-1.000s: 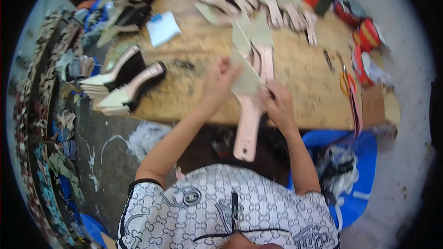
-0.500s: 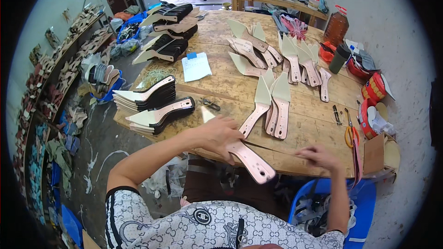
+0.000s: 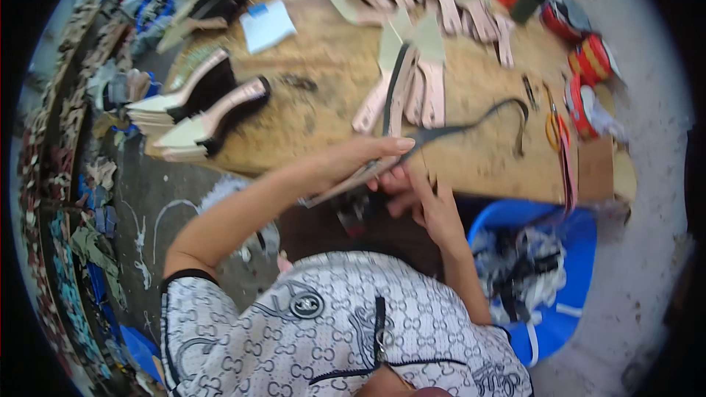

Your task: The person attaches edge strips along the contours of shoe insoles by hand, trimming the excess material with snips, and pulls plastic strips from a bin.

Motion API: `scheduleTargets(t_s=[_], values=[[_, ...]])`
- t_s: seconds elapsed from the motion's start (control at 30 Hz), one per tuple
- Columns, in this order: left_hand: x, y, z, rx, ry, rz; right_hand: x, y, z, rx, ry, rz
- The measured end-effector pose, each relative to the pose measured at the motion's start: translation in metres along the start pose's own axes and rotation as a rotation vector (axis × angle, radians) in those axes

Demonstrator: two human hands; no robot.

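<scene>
In my left hand [image 3: 360,158] is a pink, black-edged shoe insole [image 3: 399,92], tilted nearly edge-on above the table's front edge. My fingers close around its middle and hide part of it. A thin black strip [image 3: 471,125] runs from beside that hand to the right, curling over at its loose end. Just below the insole is my right hand [image 3: 437,213], its fingers apart and partly blurred; I see nothing held in them. Behind the held piece lie several pink and cream insoles [image 3: 432,95] on the wooden table [image 3: 309,125].
Stacked black-edged insoles [image 3: 228,114] stand at the table's left, with more piles behind. A paper sheet [image 3: 267,26] lies farther back. Orange-handled scissors [image 3: 555,132] and a cardboard box [image 3: 596,169] are on the right. A blue bin [image 3: 581,250] of scraps stands below.
My left hand has lifted and turned the insole nearly edge-on. The right hand has come left, close beneath it. A black strip now shows beside them. The view has tipped downward.
</scene>
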State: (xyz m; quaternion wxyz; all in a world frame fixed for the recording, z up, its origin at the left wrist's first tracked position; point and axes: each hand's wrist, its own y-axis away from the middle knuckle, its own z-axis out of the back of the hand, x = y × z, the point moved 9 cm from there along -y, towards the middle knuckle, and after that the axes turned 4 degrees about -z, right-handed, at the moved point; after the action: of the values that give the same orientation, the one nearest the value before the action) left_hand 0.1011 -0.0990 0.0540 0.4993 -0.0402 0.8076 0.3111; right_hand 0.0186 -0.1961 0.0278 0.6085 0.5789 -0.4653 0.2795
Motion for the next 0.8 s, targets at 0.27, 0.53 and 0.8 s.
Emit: scheduleTargets(t_s=[0.27, 0.53, 0.8], values=[[-0.04, 0.044, -0.03, 0.14, -0.872, -0.247, 0.012, 0.008, -0.001, 0.121, -0.943, -0.008], [-0.025, 0.033, -0.03, 0.189, -0.999, -0.347, 0.011, 0.042, 0.019, -0.153, -0.555, 0.206], [0.002, 0.018, -0.027, 0.262, -0.568, -0.055, 0.02, 0.045, 0.031, -0.094, -0.669, 0.25]])
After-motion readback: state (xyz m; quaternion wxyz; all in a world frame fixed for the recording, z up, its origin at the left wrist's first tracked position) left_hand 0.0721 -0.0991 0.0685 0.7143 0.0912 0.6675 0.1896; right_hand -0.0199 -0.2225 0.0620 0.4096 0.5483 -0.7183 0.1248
